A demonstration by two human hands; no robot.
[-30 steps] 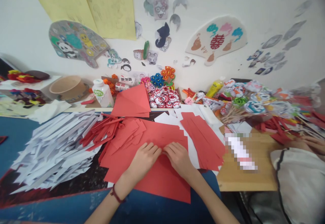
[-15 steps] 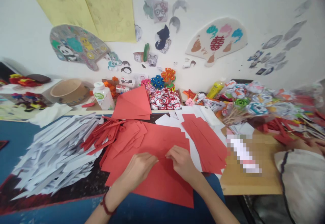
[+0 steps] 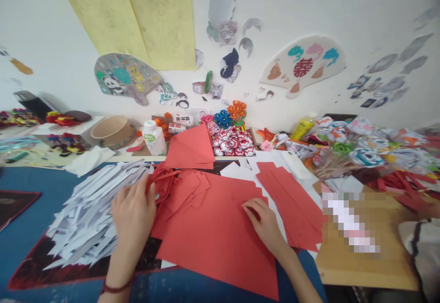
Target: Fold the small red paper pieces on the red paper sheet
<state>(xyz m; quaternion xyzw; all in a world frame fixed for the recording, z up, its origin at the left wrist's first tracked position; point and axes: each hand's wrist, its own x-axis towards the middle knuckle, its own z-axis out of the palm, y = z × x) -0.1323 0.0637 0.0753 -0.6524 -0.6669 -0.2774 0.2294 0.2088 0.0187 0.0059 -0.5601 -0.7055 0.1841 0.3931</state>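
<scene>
My left hand (image 3: 134, 209) is over the right edge of a heap of folded white paper strips (image 3: 89, 220), beside a small pile of folded red strips (image 3: 164, 181). Its fingers point away from me and are partly spread; nothing clear shows in them. Above the large red paper sheets (image 3: 220, 234) is my right hand (image 3: 263, 220), thumb and fingertips pinched together; whatever they hold is too small to make out. Smaller red pieces (image 3: 189, 188) lie on the sheets' upper left. More red sheets (image 3: 288, 202) rest on white paper to the right.
A white bottle (image 3: 154, 139), a round wooden bowl (image 3: 113, 131) and red-white paper flowers (image 3: 233, 141) line the back. Paper bouquets (image 3: 367, 142) stand at right. Another person's light clothing (image 3: 424, 252) shows at the right edge.
My left hand has moved left and slightly up, from the red sheets to the strip piles, and its fingers have spread. The view has shifted, while my right hand stays over the red sheets.
</scene>
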